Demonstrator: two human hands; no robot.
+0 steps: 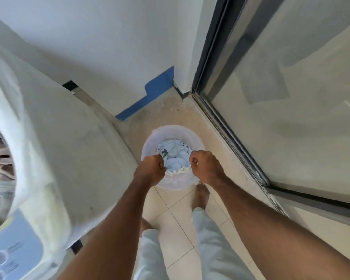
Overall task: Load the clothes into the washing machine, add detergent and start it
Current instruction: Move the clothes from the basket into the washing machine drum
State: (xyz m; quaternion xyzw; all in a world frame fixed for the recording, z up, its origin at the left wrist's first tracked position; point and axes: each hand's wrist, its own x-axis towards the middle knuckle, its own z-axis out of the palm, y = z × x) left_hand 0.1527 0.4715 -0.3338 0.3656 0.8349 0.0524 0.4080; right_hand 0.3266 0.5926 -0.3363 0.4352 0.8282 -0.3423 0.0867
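The clothes point(175, 156) lay in a round white bucket point(196, 138) on the floor, at about 3 o'clock from the washing machine point(55, 142). The left hand point(151, 169) and the right hand point(205, 165) were both closed tight on the cloth's near edge. The cloth looked soft, light and floppy, so bunching up a big handful would probably work best.

Bare forearms without sleeves, pale grey-blue trousers point(214, 245), bare feet point(200, 196)
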